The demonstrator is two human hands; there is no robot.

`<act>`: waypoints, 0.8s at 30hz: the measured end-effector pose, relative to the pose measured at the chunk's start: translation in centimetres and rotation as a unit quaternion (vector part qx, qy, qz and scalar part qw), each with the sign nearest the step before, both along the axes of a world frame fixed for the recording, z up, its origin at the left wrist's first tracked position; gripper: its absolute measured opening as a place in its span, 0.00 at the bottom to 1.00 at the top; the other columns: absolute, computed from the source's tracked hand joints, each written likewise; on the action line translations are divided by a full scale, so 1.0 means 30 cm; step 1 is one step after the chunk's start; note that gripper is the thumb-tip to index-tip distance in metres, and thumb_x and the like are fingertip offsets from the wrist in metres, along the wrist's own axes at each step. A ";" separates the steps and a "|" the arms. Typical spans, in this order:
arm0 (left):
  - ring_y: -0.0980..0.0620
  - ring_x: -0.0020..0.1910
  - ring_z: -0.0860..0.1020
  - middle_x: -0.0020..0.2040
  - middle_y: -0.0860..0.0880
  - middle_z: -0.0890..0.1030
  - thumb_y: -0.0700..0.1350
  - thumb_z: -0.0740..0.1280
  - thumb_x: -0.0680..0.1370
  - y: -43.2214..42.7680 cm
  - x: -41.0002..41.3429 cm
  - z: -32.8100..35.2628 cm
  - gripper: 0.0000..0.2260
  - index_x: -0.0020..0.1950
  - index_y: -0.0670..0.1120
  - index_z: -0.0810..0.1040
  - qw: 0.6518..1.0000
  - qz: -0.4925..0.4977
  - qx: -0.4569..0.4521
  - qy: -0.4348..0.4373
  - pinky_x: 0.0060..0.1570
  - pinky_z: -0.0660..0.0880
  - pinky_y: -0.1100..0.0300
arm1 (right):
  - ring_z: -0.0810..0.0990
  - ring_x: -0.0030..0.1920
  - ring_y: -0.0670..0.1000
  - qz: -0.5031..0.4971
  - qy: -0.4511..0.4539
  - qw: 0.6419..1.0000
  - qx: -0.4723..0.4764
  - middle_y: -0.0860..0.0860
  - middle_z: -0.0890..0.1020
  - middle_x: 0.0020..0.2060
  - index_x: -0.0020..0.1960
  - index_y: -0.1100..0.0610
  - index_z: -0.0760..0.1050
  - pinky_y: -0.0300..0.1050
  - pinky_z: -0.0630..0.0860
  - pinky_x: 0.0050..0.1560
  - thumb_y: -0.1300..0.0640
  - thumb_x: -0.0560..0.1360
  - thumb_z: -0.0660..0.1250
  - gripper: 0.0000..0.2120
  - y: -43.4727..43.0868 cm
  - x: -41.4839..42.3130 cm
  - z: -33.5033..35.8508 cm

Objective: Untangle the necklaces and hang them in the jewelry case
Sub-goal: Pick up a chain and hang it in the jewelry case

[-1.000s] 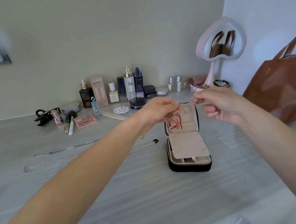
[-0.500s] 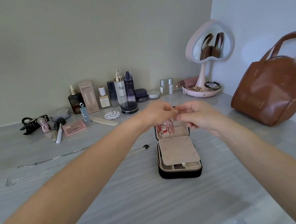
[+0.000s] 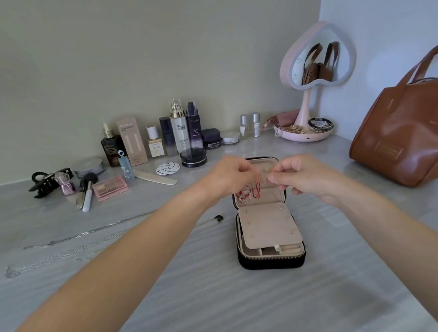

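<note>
Left hand and right hand pinch the red necklace at the jewelry case lid. The hanging step seems underway; next needs hooking it. Silver chains wait on the bench.

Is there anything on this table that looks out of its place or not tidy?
Yes. Two thin silver chain necklaces lie loose, stretched across the grey table left of the open black zip jewelry case, not hung inside. A small dark pendant also lies apart near the case. Both hands, left hand and right hand, pinch a red cord necklace.
</note>
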State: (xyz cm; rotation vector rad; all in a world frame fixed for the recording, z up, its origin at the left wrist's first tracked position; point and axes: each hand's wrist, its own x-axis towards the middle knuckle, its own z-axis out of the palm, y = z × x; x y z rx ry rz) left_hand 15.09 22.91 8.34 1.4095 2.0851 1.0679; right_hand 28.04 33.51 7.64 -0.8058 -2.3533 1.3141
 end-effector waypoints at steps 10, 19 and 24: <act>0.58 0.45 0.75 0.51 0.50 0.80 0.49 0.64 0.76 0.019 -0.054 -0.002 0.13 0.57 0.45 0.78 0.984 0.094 0.102 0.108 0.47 0.70 0.67 | 0.70 0.21 0.39 0.031 0.029 0.997 0.067 0.51 0.79 0.31 0.39 0.56 0.73 0.27 0.66 0.25 0.62 0.76 0.63 0.08 -0.006 -0.017 0.012; 0.53 0.48 0.75 0.52 0.48 0.78 0.55 0.71 0.69 0.070 -0.080 -0.078 0.27 0.63 0.43 0.71 0.990 0.059 0.018 -0.124 0.36 0.71 0.64 | 0.74 0.37 0.48 -0.014 -0.029 0.949 0.314 0.43 0.76 0.31 0.38 0.47 0.77 0.43 0.70 0.39 0.54 0.71 0.67 0.04 0.022 -0.108 0.005; 0.56 0.41 0.76 0.43 0.52 0.77 0.45 0.76 0.67 0.060 -0.080 -0.077 0.24 0.59 0.42 0.73 0.990 0.050 0.043 -0.127 0.35 0.72 0.67 | 0.79 0.44 0.51 -0.046 -0.022 0.926 0.374 0.46 0.84 0.36 0.40 0.48 0.79 0.50 0.77 0.45 0.52 0.72 0.64 0.06 0.011 -0.137 0.002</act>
